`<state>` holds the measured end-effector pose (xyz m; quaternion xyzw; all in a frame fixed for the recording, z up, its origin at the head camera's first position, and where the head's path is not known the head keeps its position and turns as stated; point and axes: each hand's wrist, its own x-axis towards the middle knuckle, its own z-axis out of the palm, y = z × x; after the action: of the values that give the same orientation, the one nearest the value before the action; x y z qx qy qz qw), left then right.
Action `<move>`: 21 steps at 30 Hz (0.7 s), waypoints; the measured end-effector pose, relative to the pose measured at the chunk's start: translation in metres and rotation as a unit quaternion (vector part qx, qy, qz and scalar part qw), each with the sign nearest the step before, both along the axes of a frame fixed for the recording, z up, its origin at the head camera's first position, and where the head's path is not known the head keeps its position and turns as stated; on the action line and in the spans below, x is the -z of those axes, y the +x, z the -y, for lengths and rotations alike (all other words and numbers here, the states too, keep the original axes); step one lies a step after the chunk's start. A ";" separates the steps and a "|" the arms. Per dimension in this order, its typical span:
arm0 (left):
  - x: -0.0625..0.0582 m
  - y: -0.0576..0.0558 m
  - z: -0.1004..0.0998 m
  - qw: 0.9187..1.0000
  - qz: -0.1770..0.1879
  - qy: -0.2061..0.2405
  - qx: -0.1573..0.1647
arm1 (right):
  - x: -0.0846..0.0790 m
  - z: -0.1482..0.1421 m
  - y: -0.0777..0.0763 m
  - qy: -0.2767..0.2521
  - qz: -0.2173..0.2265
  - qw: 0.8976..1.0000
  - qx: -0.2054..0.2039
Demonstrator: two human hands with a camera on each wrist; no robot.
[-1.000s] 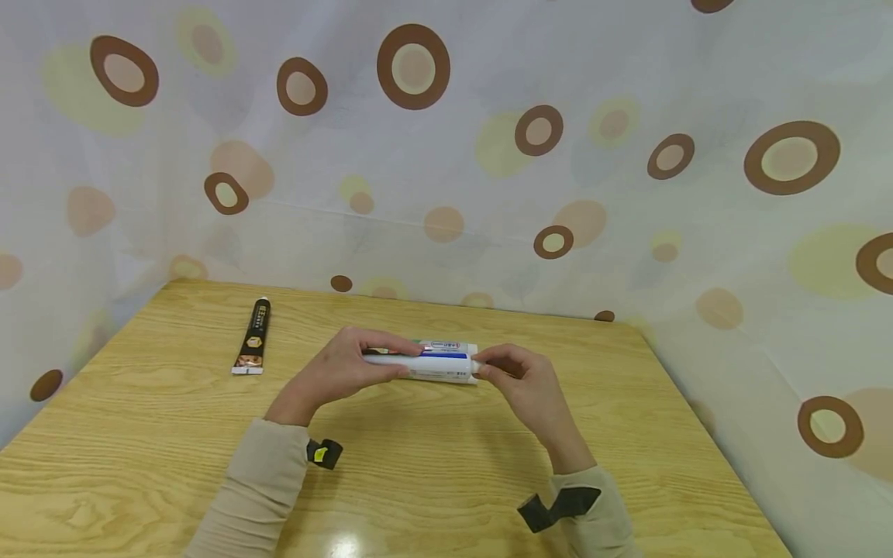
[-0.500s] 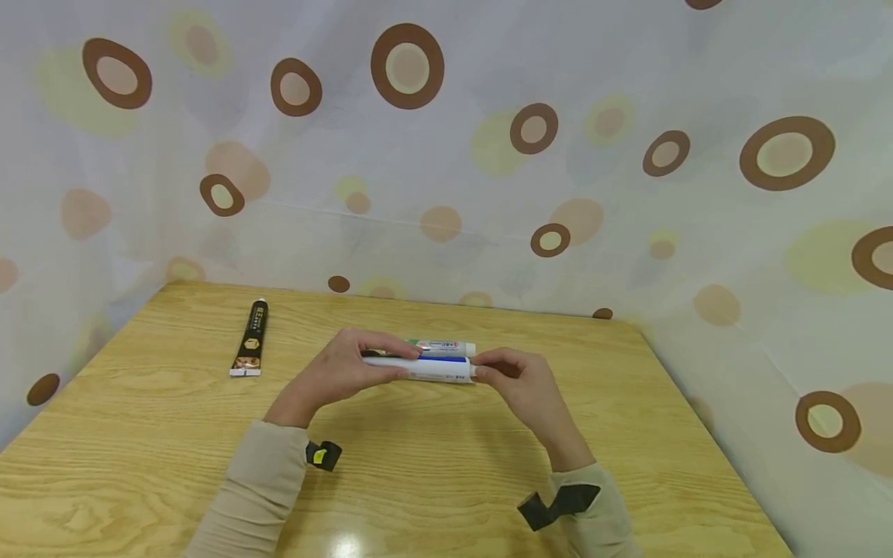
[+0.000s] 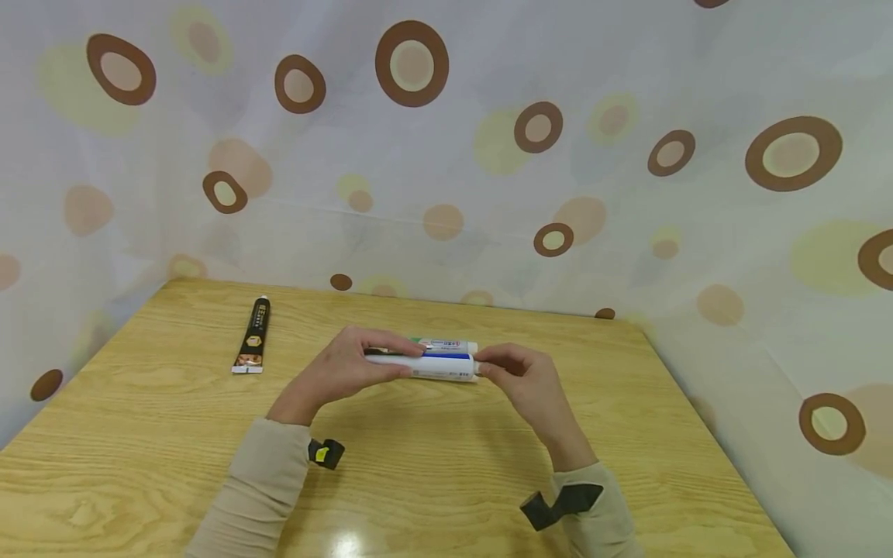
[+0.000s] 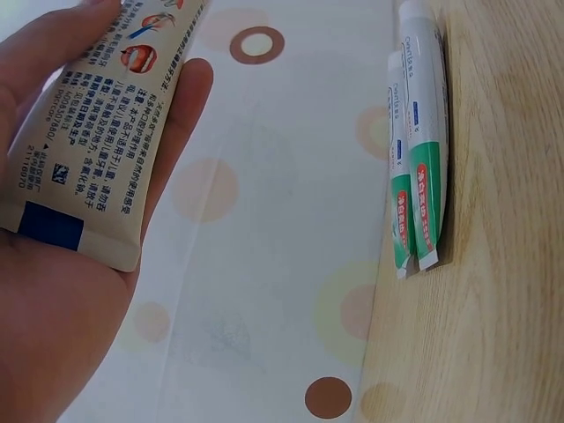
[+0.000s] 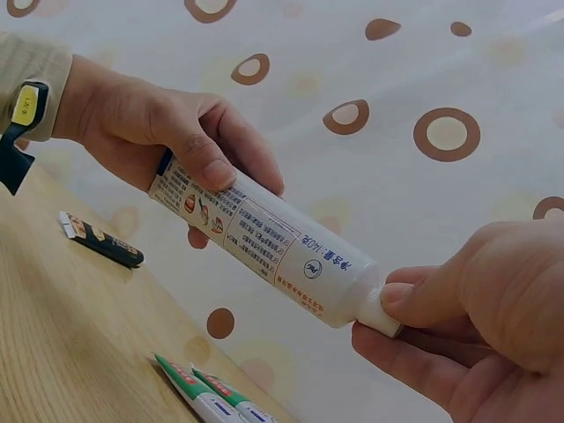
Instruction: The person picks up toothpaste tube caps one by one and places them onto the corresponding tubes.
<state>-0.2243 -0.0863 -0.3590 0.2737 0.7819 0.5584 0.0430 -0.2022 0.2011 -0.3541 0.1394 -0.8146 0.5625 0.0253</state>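
My left hand [image 3: 342,364] grips the flat crimped end of a white toothpaste tube [image 3: 446,366] with a blue band, thumb on one side and fingers on the other. At the tube's other end, my right hand [image 3: 523,384] pinches the white cap [image 5: 381,315] between thumb and fingers. The right wrist view shows the cap sitting on the tube's neck, partly covered by the fingertips. The tube is held above the table, its printed back visible in the left wrist view.
Two green-and-white toothpaste tubes [image 4: 427,132] lie side by side on the wooden table [image 3: 391,480], behind the held tube. Farther left lies a black toothpaste tube [image 3: 253,337]. A spotted curtain [image 3: 418,178] closes off the table's back and sides.
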 end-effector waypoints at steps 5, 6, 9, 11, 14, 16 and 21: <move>0.001 -0.001 -0.001 1.000 -0.005 -0.010 -0.002 | 0.001 0.001 -0.001 0.001 0.013 1.000 0.013; 0.001 -0.001 -0.001 1.000 -0.005 -0.011 -0.001 | 0.001 0.001 -0.001 0.002 0.017 1.000 0.016; 0.002 -0.001 -0.002 1.000 -0.010 -0.010 0.004 | 0.002 0.001 -0.002 0.011 0.032 0.999 0.017; 0.002 -0.002 -0.002 1.000 -0.013 -0.008 0.008 | 0.002 0.001 -0.002 0.017 0.040 0.999 0.016; 0.002 -0.002 -0.002 1.000 -0.023 -0.004 0.012 | 0.002 0.001 -0.002 0.023 0.048 0.998 0.015; 0.002 -0.002 -0.002 1.000 -0.025 -0.002 0.011 | 0.001 0.001 -0.002 0.022 0.048 0.998 0.017; 0.003 -0.001 -0.002 1.000 -0.029 -0.002 0.009 | 0.001 0.000 -0.002 0.027 0.042 0.999 0.021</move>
<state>-0.2255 -0.0843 -0.3623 0.2973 0.7812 0.5484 0.0256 -0.2037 0.2009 -0.3549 0.0996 -0.8324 0.5451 -0.0009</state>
